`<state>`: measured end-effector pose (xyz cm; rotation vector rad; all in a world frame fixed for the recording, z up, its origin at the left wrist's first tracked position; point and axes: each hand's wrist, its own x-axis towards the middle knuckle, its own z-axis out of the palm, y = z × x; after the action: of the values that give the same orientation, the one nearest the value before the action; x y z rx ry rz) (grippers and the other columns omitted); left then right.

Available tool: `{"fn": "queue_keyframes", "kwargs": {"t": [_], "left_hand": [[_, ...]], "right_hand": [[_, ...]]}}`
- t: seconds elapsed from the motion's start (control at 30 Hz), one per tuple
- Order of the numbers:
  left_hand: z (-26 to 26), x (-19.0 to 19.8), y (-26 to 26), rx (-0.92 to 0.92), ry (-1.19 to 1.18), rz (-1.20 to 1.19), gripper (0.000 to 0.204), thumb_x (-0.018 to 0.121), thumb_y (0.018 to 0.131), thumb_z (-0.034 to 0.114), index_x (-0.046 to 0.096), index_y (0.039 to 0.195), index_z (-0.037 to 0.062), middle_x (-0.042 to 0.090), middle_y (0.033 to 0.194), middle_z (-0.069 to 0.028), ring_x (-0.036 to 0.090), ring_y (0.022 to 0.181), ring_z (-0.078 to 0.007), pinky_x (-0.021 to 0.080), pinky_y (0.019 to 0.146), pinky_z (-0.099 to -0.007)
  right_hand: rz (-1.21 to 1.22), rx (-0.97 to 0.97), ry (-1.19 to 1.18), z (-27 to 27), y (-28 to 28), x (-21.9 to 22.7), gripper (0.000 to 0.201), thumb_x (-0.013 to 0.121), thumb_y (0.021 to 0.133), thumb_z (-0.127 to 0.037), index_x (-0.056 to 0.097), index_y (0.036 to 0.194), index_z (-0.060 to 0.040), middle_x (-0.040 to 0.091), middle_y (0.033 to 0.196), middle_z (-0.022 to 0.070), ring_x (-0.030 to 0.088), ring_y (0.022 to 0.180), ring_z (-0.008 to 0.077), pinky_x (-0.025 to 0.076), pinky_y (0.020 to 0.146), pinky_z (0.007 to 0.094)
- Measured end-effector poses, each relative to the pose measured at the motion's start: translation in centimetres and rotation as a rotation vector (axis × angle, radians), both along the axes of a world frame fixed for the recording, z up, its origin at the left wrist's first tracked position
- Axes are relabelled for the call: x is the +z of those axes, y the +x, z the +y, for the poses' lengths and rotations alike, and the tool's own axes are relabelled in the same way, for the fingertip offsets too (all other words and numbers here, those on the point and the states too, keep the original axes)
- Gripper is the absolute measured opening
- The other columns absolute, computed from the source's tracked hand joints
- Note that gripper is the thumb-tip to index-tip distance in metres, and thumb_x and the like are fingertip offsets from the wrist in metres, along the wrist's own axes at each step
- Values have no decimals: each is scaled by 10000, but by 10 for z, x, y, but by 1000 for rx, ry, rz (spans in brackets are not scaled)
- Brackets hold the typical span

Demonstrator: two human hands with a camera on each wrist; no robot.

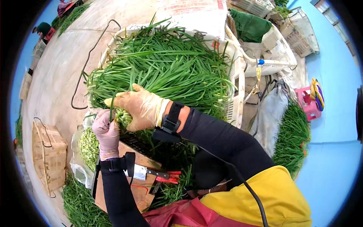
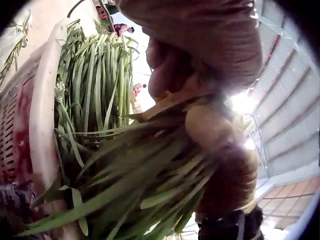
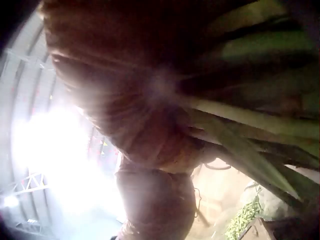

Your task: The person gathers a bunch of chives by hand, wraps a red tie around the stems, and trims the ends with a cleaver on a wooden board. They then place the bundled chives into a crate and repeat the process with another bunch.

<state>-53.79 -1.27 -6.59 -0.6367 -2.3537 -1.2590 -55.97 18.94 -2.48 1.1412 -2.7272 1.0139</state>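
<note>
From my remote feed I have the bundle of green stalks [image 1: 123, 116] above the near edge of the white crate [image 1: 242, 87], its pale ends facing the board. My right hand [image 1: 143, 108], gloved in cream, is curled round the bundle. My left hand [image 1: 107, 132], in a pinkish glove, has its fingers closed, pinching 1 green strand [image 1: 113, 104] against the bundle.

Beyond the hands, long leaves [image 1: 166, 68] fill the crate. Red printing runs over the white sack [image 1: 193, 17] at its far side, and dark lettering shows behind the leaves; I can't read either.

Nearer the body, 1 cleaver [image 1: 140, 172] lies on the brown board [image 1: 101, 195], with red strips [image 1: 168, 178] by its handle. Left of the board, 1 plastic bag [image 1: 79, 166] holds short pale-green pieces [image 1: 89, 149]. Off right stands 1 pink stool [image 1: 310, 109].
</note>
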Motion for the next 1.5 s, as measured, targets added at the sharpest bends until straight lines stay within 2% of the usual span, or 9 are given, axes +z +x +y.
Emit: {"fn": "queue_keyframes", "kwargs": {"t": [0.17, 0.23, 0.3, 0.4, 0.63, 0.97, 1.27, 1.33, 1.5], "left_hand": [[2, 2, 19, -81, 282, -209, 185, 612, 813, 39, 684, 975, -14, 689, 1022, -107, 648, 912, -209, 493, 839, -324], [-3, 4, 48, 59, 778, -457, 231, 602, 845, 23, 645, 1071, -2, 673, 1078, -97, 660, 923, -184, 513, 820, -277], [-18, -8, 71, 76, 707, -440, 231, 589, 895, 46, 621, 1122, 23, 664, 1116, -87, 663, 920, -151, 536, 809, -256], [-43, -12, 119, 129, 650, -467, 270, 605, 899, 53, 619, 1167, 26, 662, 1189, -91, 674, 910, -151, 510, 755, -241], [-80, 3, 237, 381, 760, -542, 246, 619, 885, 41, 639, 1130, 37, 686, 1118, -58, 668, 872, -114, 498, 733, -224], [-85, 40, 347, 430, 788, -515, 287, 640, 884, 63, 630, 1167, 18, 680, 1103, -50, 666, 862, -115, 487, 709, -219], [-64, 73, 362, 321, 580, -344, 293, 655, 854, -2, 637, 1147, 5, 654, 1141, -91, 604, 1109, -195, 466, 982, -320], [-42, 100, 355, 392, 88, -131, 374, 682, 835, 83, 635, 1205, 55, 611, 1263, -143, 499, 1274, -285, 369, 1093, -383], [0, 106, 300, 429, -302, 10, 532, 615, 890, 321, 538, 1313, 8, 526, 1368, -203, 405, 1346, -381, 320, 1124, -427]], "right_hand": [[111, -23, -59, 12, 14, -2, 540, 713, 722, -208, 574, 1240, -143, 659, 984, 68, 637, 984, 254, 353, 1058, 511], [258, 36, -492, 32, 23, 3, 545, 712, 732, -61, 563, 1254, -111, 667, 1016, 73, 654, 971, 221, 452, 977, 451], [9, 43, -704, 59, 29, 14, 499, 737, 728, -17, 589, 1197, -102, 677, 1076, 103, 682, 879, 182, 590, 768, 344], [251, -110, -923, 110, 24, 50, 466, 710, 763, 21, 602, 1205, -78, 684, 1047, 82, 674, 874, 147, 592, 734, 279], [91, -512, -1466, 281, 24, 181, 343, 671, 857, -111, 614, 1190, -51, 691, 1010, 109, 680, 860, 245, 572, 781, 389], [16, -458, -1557, 375, 54, 266, 292, 568, 938, -285, 607, 1072, -29, 685, 1025, 143, 670, 867, 317, 560, 773, 476], [-154, -282, -1576, 343, 91, 273, 258, 565, 923, -275, 648, 1009, -47, 704, 983, 119, 682, 862, 291, 572, 753, 450], [-150, -253, -1541, 348, 88, 266, 268, 587, 896, -278, 665, 1015, -50, 706, 983, 126, 683, 837, 300, 574, 732, 451], [-158, -343, -1584, 322, 101, 251, 296, 648, 850, -320, 685, 1053, -109, 703, 1046, 90, 678, 877, 294, 567, 742, 478]]}}
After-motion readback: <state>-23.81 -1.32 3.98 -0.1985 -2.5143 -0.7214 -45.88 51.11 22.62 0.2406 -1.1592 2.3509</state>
